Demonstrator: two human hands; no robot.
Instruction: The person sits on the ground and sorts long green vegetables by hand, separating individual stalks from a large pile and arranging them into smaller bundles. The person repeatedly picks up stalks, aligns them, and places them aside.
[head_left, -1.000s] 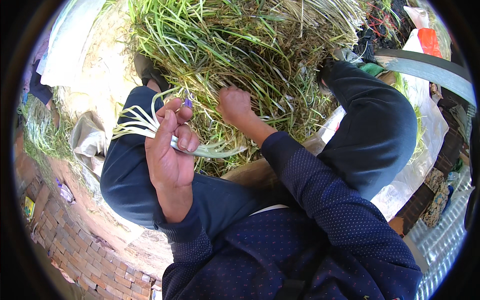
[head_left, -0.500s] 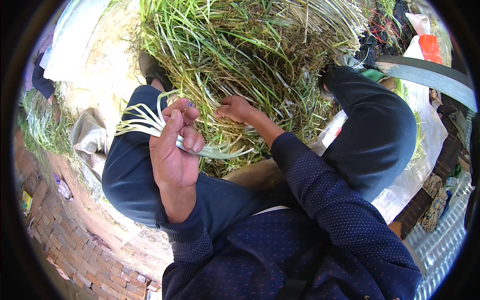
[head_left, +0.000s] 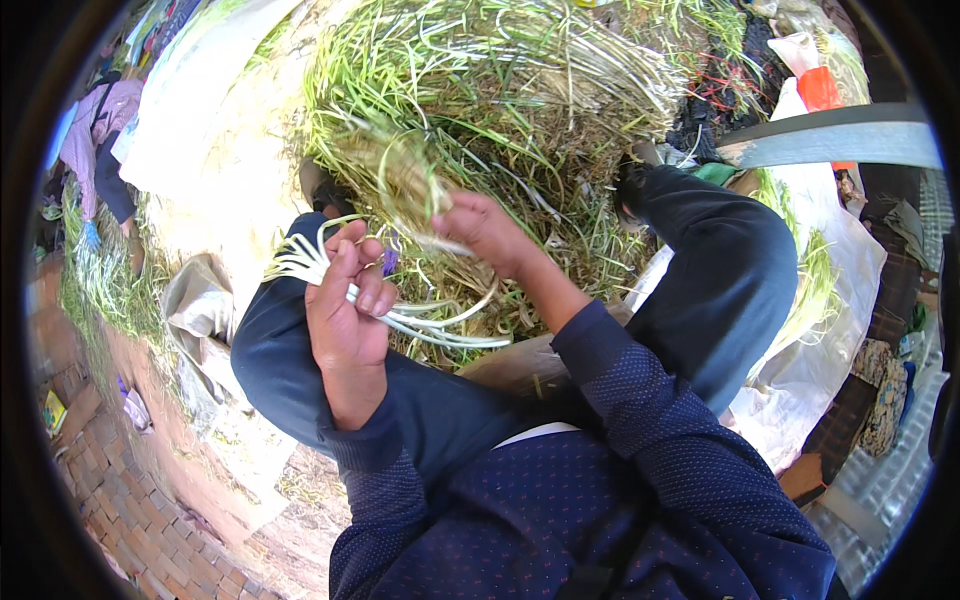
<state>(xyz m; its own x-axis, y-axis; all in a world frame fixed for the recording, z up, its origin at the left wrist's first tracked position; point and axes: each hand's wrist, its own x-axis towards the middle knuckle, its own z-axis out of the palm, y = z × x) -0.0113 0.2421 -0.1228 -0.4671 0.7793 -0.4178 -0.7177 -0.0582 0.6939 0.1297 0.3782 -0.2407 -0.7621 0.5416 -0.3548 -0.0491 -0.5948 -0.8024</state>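
Observation:
My left hand [head_left: 345, 315] is closed around a small bunch of slender leafy stalks [head_left: 425, 328], pale white at the end by my left knee and greenish at the other. To its right, my right hand [head_left: 487, 232] grips a tuft of green and brown grassy stalks [head_left: 400, 175], raised off the heap and smeared by motion. Below and beyond both hands spreads a large heap of green stalks and withered leaves [head_left: 520, 120], between my feet. Something small and purple [head_left: 390, 262] shows beside my left fingers.
A curved metal band [head_left: 840, 137] crosses the right side above white plastic sheeting [head_left: 820, 290]. By my left knee lies a crumpled pale sack [head_left: 200, 300]. At far left a person in a pink top [head_left: 105, 130], with a blue-gloved hand, bends over more greens [head_left: 100, 270].
My right hand has pulled a tuft of stalks up from the heap. My left hand keeps its bunch in nearly the same place. The person at far left shows more fully.

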